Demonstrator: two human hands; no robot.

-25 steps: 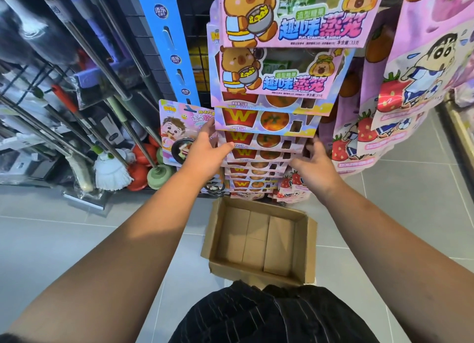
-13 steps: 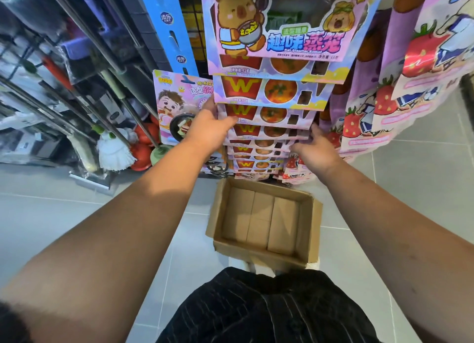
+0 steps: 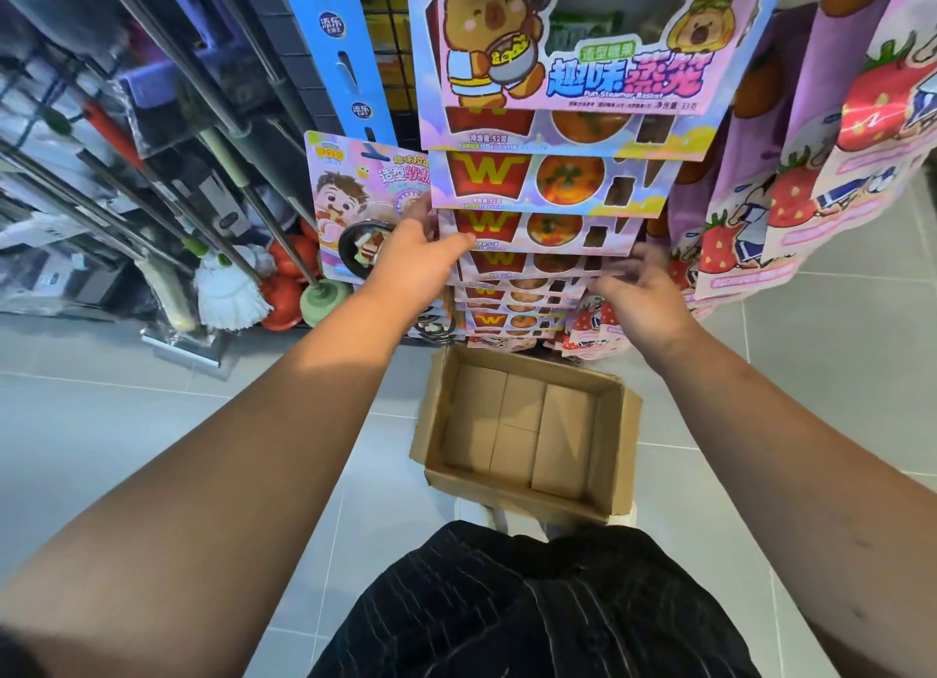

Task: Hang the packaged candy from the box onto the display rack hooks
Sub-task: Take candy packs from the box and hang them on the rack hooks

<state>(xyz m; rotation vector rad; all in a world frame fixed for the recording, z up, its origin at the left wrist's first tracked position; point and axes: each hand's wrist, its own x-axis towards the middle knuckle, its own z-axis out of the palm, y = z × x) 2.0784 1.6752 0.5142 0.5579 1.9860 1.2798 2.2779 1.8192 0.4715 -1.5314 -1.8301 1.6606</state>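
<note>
A column of candy packs (image 3: 547,180), each with a red "W" carton picture, hangs down the display rack under a pink "Fun Steamer Basket" pack (image 3: 583,58). My left hand (image 3: 410,266) grips the left edge of one W pack (image 3: 537,261) in mid-column, thumb across its front and fingers behind. My right hand (image 3: 639,297) is at that pack's right edge with its fingers curled and blurred by motion. The cardboard box (image 3: 608,449) stands on the floor below the rack, and nothing lies inside it.
Mops and plungers (image 3: 228,292) lean in a rack on the left. A noodle-picture pack (image 3: 355,211) hangs beside my left hand. Strawberry-print bags (image 3: 791,195) hang on the right. Grey floor tiles (image 3: 127,424) surround the box.
The view has drawn closer to the rack. Both hands stay at the edges of the W packs; my right hand's fingers now show in front of the pack's right edge.
</note>
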